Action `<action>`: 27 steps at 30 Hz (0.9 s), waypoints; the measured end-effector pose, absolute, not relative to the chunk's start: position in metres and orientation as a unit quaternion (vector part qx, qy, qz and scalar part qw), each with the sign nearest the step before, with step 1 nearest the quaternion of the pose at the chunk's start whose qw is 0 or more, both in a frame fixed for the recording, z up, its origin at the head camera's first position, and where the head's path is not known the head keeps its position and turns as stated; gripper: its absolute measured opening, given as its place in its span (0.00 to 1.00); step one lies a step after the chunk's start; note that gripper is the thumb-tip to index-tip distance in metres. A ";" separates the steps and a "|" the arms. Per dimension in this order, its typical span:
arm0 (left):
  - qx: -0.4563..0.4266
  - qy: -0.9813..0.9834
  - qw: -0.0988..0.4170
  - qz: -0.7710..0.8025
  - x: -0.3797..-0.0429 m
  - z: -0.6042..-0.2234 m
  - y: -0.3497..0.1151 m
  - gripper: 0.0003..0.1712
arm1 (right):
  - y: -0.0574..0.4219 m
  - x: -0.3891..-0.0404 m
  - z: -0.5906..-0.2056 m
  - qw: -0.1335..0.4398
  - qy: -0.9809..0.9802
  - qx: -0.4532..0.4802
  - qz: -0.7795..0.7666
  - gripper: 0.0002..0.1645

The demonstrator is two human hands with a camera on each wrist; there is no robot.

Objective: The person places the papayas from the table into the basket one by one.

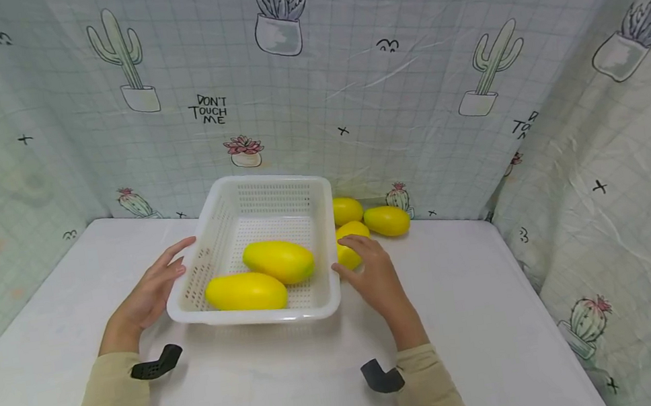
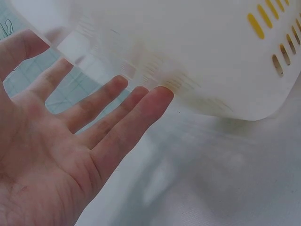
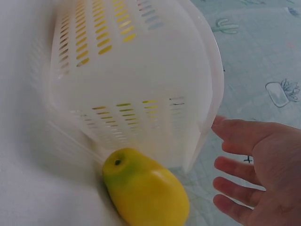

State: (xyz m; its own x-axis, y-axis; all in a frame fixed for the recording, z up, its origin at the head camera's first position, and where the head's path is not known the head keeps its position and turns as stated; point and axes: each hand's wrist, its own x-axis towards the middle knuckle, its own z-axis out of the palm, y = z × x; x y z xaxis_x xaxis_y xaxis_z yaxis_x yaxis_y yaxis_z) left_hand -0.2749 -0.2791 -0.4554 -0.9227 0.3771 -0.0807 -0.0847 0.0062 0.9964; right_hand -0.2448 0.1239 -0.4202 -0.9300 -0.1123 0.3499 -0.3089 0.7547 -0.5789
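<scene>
A white plastic basket (image 1: 254, 316) with slotted walls is on the table between both hands. Inside lie two yellow mangoes, one at the front (image 1: 245, 293) and one behind it (image 1: 279, 261). My left hand (image 1: 150, 295) is at the basket's left side, its fingers fairly straight against the outer wall (image 2: 164, 42). At the right rim, the thumb of my right hand (image 1: 379, 281) touches the edge while the other fingers stay spread and loose. A mango (image 3: 146, 188) with a greenish end lies outside the basket, partly hidden behind the right hand in the head view.
Two more mangoes, one by the basket's back right corner (image 1: 347, 210) and one farther right (image 1: 387, 221), lie near a cactus-print cloth (image 1: 336, 93). That cloth hangs behind and on both sides of the white table (image 1: 264, 400). Each wrist carries a black mount (image 1: 156, 364).
</scene>
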 end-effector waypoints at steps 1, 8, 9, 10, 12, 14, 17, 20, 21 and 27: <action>0.107 0.689 0.166 0.698 -0.275 -0.456 -0.280 0.30 | 0.125 -0.245 -0.421 0.150 -0.926 0.112 0.329 0.27; 0.110 0.683 0.166 0.703 -0.276 -0.459 -0.281 0.29 | 0.130 -0.248 -0.425 0.151 -0.929 0.101 0.322 0.26; 0.109 0.683 0.166 0.703 -0.276 -0.459 -0.281 0.29 | 0.131 -0.249 -0.425 0.149 -0.929 0.100 0.323 0.26; 0.108 0.683 0.165 0.703 -0.276 -0.459 -0.281 0.29 | 0.132 -0.250 -0.426 0.147 -0.929 0.100 0.323 0.26; 0.106 0.685 0.164 0.702 -0.276 -0.459 -0.280 0.29 | 0.133 -0.251 -0.427 0.142 -0.930 0.097 0.324 0.26; 0.107 0.687 0.163 0.700 -0.276 -0.460 -0.280 0.29 | 0.135 -0.253 -0.428 0.138 -0.931 0.094 0.325 0.26; 0.109 0.691 0.161 0.696 -0.276 -0.461 -0.280 0.29 | 0.137 -0.255 -0.430 0.131 -0.931 0.091 0.329 0.26; 0.113 0.692 0.160 0.695 -0.276 -0.461 -0.281 0.29 | 0.139 -0.257 -0.432 0.127 -0.930 0.089 0.333 0.26; 0.114 0.693 0.159 0.693 -0.276 -0.461 -0.281 0.29 | 0.140 -0.258 -0.433 0.125 -0.930 0.088 0.333 0.26; 0.112 0.703 0.155 0.685 -0.275 -0.461 -0.281 0.29 | 0.141 -0.260 -0.434 0.123 -0.932 0.089 0.330 0.25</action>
State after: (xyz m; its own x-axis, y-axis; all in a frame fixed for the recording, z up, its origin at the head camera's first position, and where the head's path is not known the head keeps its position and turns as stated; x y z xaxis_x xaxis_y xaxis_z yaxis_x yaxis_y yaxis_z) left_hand -0.2752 -0.2809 -0.4610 -0.9268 0.3702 -0.0635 -0.0540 0.0359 0.9979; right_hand -0.2604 0.1408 -0.4340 -0.9541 -0.0854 0.2872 -0.2472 0.7660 -0.5934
